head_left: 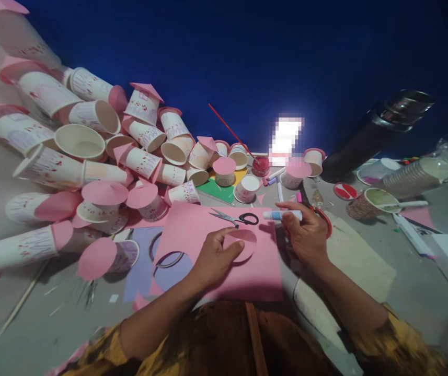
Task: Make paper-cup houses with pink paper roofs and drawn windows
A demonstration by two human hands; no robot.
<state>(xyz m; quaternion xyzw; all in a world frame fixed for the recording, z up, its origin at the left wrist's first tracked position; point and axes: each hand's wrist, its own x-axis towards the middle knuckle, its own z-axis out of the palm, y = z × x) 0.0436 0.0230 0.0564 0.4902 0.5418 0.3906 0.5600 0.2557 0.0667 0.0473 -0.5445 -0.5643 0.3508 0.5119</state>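
- Over the pink sheet (263, 279), grasping a disc (249, 241) in the fingers of the left hand (216, 257)
- Near scissors (232, 219), gripping a white-and-blue tube (277, 215) in the right hand (307, 234)

The paper disc (249, 242) is plain pale pink, close in shade to the pink sheet (263, 274) beneath it. The tube (285, 215) is white with a blue printed band. Scissors (236, 219) show silvery blades and black handles. Left of them lies a lavender sheet (135, 269); farther off, a green sheet (213, 191) meets yellow. The white cups (18, 250) at left carry purple strokes and small red marks under pink tops (105, 193). The thin stick (227, 126) and the pot (261, 166) are red. At right, the flask (359, 141) is glossy black, and one cup (359, 207) is speckled brown, greenish inside. The table (70, 324) is grey, the wall (208, 47) deep blue.
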